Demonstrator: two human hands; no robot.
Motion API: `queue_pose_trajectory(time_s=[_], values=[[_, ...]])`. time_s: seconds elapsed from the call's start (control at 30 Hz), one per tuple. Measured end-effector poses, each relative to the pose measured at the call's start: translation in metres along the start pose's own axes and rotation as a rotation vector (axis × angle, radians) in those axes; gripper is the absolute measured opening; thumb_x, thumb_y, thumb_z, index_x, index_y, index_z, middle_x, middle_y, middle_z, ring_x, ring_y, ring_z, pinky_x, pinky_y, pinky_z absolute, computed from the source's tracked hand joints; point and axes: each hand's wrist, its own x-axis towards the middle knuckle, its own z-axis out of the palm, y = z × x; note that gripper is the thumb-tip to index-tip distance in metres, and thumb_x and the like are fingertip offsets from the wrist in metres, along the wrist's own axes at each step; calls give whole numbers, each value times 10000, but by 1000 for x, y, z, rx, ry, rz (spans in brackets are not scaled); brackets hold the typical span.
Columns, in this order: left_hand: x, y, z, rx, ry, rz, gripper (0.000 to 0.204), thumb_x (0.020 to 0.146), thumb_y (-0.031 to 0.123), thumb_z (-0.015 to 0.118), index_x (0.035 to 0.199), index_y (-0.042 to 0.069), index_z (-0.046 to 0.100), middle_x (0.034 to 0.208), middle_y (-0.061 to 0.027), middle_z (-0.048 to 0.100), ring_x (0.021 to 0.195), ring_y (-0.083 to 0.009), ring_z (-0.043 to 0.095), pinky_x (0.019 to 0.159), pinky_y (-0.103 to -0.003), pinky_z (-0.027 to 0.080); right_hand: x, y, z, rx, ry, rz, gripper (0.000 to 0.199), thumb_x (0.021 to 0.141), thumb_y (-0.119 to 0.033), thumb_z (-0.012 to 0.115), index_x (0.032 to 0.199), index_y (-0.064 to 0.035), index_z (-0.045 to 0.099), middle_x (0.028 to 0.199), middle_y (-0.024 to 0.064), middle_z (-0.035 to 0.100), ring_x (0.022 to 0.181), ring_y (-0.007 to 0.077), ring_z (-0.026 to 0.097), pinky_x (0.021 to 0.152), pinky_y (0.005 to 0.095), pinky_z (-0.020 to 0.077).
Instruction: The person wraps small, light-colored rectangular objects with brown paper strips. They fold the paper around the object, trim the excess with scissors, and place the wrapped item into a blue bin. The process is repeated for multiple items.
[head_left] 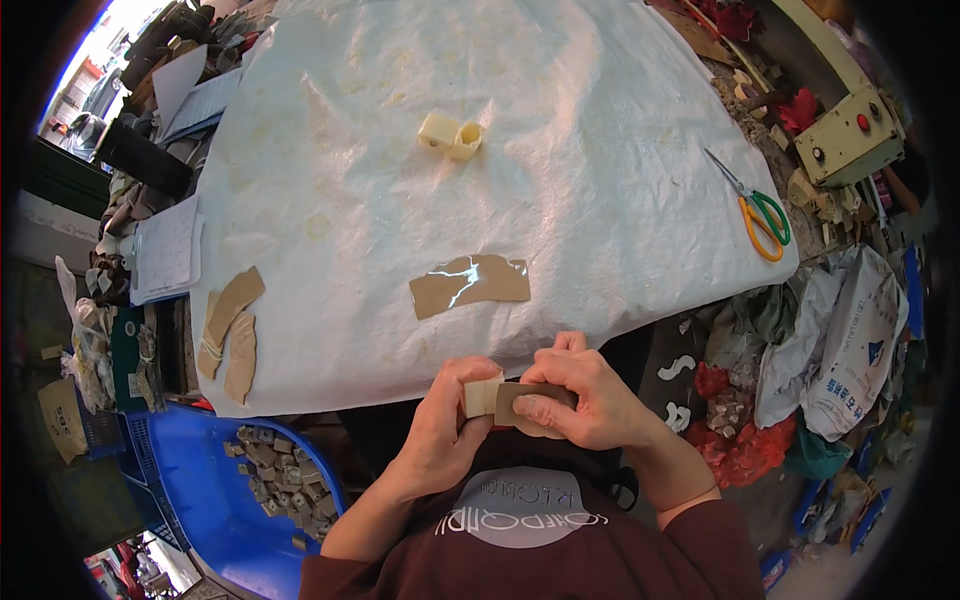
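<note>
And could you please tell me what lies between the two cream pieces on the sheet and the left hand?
A flat, shiny-streaked brown piece lies on the sheet between the cream pieces and the left hand, in the head view.

Orange-and-green scissors (746, 195), control box (846, 145), white bag (846, 345)

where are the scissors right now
In the head view, the scissors lie near the right edge of the white sheet, below and left of the beige box with a red button.
</note>
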Motion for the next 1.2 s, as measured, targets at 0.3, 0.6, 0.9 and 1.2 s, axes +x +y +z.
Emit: queue_pose_trajectory(time_s=[0.3, 0.6, 0.9, 1.2], values=[[-4, 3, -1, 84, -49, -31, 539, 685, -168, 515, 1174, 38, 418, 1084, -118, 462, 915, -221, 513, 779, -287, 423, 1, 1, 10, 104, 63, 22, 185, 773, -219, 681, 708, -69, 595, 563, 12, 548, 570, 144, 327, 689, 298, 274], [-4, 6, 2, 51, -79, -56, 564, 675, -191, 485, 1186, 33, 406, 1108, -97, 436, 985, -188, 487, 825, -282, 409, 1, 4, 9, 119, 57, 2, 173, 787, -206, 664, 711, -69, 588, 556, 12, 543, 522, 140, 364, 707, 299, 282], [-2, 3, 5, 35, -59, 11, 523, 683, -161, 547, 1151, 40, 426, 1086, -124, 474, 923, -213, 532, 747, -281, 445, -4, 6, 4, 173, -31, 86, 132, 799, -193, 639, 778, -70, 596, 653, 16, 550, 724, 179, 342, 751, 325, 303], [1, 4, 5, 173, -66, 78, 533, 668, -157, 525, 1159, 19, 415, 1112, -162, 453, 988, -266, 513, 823, -331, 440, -1, 13, -6, -120, -14, -30, 194, 763, -267, 682, 802, -91, 610, 698, 11, 554, 796, 182, 462, 812, 347, 277]])
